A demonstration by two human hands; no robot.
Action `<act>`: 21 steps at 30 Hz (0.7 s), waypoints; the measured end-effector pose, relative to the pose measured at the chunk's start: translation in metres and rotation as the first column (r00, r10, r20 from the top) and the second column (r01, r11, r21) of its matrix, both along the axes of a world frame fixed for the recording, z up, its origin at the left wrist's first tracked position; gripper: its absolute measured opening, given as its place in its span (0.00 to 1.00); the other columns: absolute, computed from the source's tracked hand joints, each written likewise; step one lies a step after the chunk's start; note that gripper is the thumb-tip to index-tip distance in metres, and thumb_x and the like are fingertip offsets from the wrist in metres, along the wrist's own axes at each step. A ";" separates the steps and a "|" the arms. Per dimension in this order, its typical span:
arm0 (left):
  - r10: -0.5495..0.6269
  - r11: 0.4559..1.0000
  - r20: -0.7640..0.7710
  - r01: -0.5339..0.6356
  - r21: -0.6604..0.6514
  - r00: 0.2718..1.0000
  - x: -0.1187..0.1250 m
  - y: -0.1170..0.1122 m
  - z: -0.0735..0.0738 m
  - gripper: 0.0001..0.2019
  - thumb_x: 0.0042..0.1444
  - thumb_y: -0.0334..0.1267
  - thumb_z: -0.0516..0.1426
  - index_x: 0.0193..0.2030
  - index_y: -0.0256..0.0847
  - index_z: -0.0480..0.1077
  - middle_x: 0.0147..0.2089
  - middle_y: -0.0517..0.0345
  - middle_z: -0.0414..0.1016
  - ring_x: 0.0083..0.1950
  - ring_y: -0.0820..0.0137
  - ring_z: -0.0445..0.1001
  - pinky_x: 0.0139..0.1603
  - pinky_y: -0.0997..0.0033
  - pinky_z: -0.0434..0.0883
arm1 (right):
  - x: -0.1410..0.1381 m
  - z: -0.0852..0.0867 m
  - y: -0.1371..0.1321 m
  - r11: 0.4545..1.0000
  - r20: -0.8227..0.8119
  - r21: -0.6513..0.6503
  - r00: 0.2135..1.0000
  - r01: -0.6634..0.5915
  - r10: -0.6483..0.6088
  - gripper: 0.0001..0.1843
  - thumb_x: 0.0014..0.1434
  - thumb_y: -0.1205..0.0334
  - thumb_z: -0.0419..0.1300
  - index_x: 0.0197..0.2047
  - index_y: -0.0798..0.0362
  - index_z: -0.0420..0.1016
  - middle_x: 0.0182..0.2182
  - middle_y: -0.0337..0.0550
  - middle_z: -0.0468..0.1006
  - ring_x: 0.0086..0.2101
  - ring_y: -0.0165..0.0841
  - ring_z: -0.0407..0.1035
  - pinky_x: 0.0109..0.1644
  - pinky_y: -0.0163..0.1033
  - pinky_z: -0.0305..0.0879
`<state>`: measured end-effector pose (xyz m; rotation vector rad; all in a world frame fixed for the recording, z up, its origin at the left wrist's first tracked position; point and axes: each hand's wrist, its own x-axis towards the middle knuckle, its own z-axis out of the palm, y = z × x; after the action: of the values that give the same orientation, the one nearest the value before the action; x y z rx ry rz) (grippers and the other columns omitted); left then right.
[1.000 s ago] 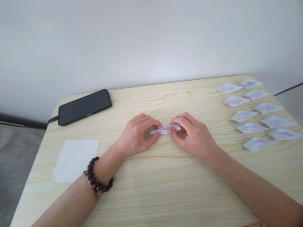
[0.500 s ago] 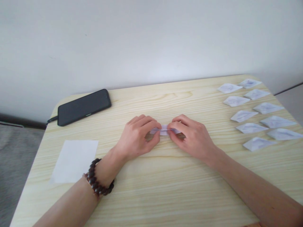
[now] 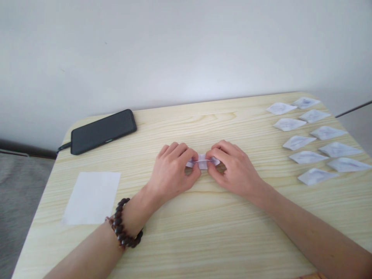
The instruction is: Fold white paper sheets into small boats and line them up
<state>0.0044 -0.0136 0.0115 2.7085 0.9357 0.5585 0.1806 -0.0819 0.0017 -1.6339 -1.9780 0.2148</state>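
A small piece of folded white paper (image 3: 202,162) is held between both hands over the middle of the table, with a crease running along it from side to side. My left hand (image 3: 176,170), with a dark beaded bracelet (image 3: 123,226) at the wrist, pinches its left part between thumb and fingers. On the other side, my right hand (image 3: 236,168) pinches the right part the same way. The fingertips cover much of the paper, so its full shape is hidden.
Several folded white paper boats (image 3: 308,157) lie in two columns on the right. To the left lies a flat white paper sheet (image 3: 91,197). Behind it is a black phone (image 3: 103,131) with a cable plugged in. A wall (image 3: 186,50) borders the wooden table (image 3: 180,240) at the back.
My left hand has shifted slightly to the right, wrist included. Between the fingertips the folded paper shows a little more of its face. Both hands keep their pinch.
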 end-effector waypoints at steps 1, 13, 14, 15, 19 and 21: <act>-0.002 1.000 -0.008 0.002 0.000 1.000 0.000 0.000 0.000 0.04 0.55 0.34 0.54 0.33 0.41 0.71 0.34 0.55 0.74 0.37 0.64 0.69 0.39 0.63 0.63 | 0.000 0.000 0.000 1.000 0.007 -0.005 1.000 0.003 -0.003 0.05 0.56 0.69 0.57 0.35 0.51 0.71 0.35 0.44 0.74 0.37 0.37 0.69 0.43 0.44 0.64; -0.021 0.999 -0.054 0.020 -0.027 0.998 0.001 0.001 -0.001 0.04 0.57 0.36 0.54 0.35 0.41 0.69 0.35 0.54 0.74 0.39 0.63 0.68 0.41 0.61 0.63 | -0.001 0.001 0.001 0.997 0.140 -0.081 0.990 -0.005 0.016 0.03 0.60 0.64 0.55 0.37 0.52 0.70 0.36 0.46 0.73 0.38 0.40 0.66 0.43 0.46 0.60; -0.023 0.999 -0.053 0.021 -0.028 0.998 0.000 0.001 -0.001 0.04 0.57 0.36 0.54 0.34 0.40 0.69 0.34 0.54 0.74 0.39 0.63 0.67 0.41 0.61 0.62 | 0.000 0.002 0.001 0.997 0.137 -0.074 0.990 -0.011 0.021 0.03 0.60 0.64 0.55 0.37 0.52 0.70 0.34 0.45 0.73 0.37 0.40 0.66 0.42 0.46 0.60; -0.026 0.999 -0.049 0.024 -0.030 0.998 0.000 0.001 -0.001 0.05 0.57 0.35 0.53 0.34 0.40 0.69 0.34 0.54 0.74 0.38 0.63 0.67 0.40 0.61 0.62 | 0.001 0.002 0.002 0.998 0.126 -0.067 0.992 -0.020 0.028 0.03 0.60 0.64 0.55 0.36 0.52 0.70 0.33 0.45 0.73 0.37 0.40 0.66 0.42 0.45 0.60; -0.040 0.999 -0.009 0.040 -0.023 0.999 -0.001 0.002 -0.002 0.04 0.56 0.33 0.53 0.33 0.40 0.69 0.32 0.56 0.75 0.36 0.65 0.67 0.39 0.63 0.61 | 0.006 0.003 0.002 0.997 0.045 -0.023 0.997 -0.069 0.070 0.03 0.60 0.66 0.56 0.35 0.52 0.70 0.28 0.41 0.73 0.32 0.36 0.65 0.41 0.43 0.59; -0.041 0.999 0.011 0.042 -0.015 0.999 -0.002 0.002 -0.002 0.04 0.56 0.32 0.53 0.33 0.40 0.69 0.32 0.57 0.74 0.35 0.66 0.67 0.38 0.64 0.61 | 0.007 0.002 0.002 0.997 0.026 -0.002 0.996 -0.081 0.081 0.03 0.60 0.67 0.56 0.34 0.53 0.70 0.27 0.40 0.72 0.31 0.35 0.65 0.41 0.42 0.59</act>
<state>0.0024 -0.0118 0.0093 2.7018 0.8753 0.5547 0.1873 -0.0794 0.0039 -1.5658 -2.0664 0.2263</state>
